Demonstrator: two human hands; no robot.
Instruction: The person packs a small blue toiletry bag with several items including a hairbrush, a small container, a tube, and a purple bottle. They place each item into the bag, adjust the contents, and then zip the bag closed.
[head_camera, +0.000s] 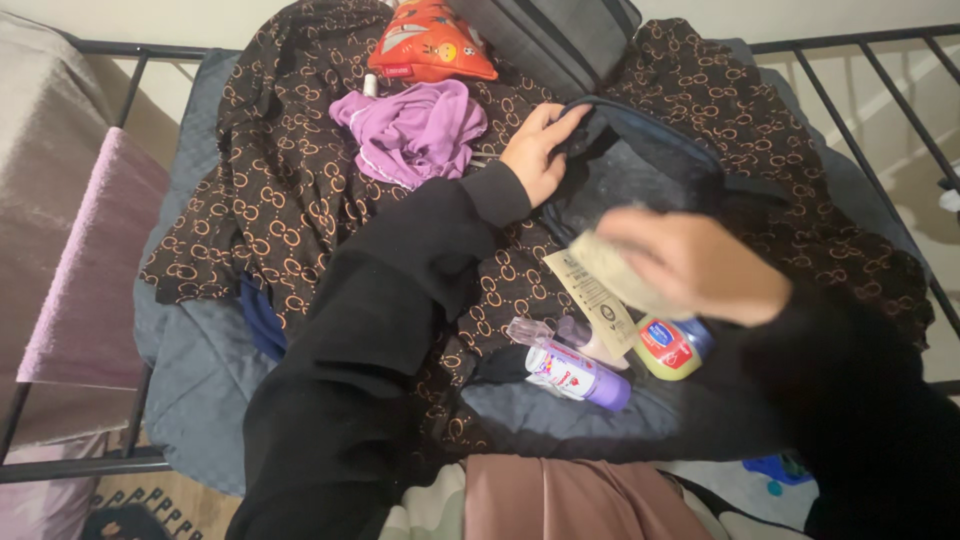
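My left hand (538, 152) grips the rim of a dark toiletry pouch (640, 170) and holds it apart on the bed. My right hand (700, 262), blurred by motion, holds a flat beige packet (610, 270) just in front of the pouch's mouth. Below that hand lie a purple and white bottle (575, 375), a small clear bottle (590, 340) and a yellow-green jar with a blue and red label (668, 348). Both arms wear black sleeves.
A brown patterned cloth (290, 170) covers the grey bedding (195, 370). On it lie a crumpled purple garment (420, 130), an orange cartoon pouch (430, 42) and a grey bag (560, 35). A black metal bed frame (860, 70) runs behind and to the right.
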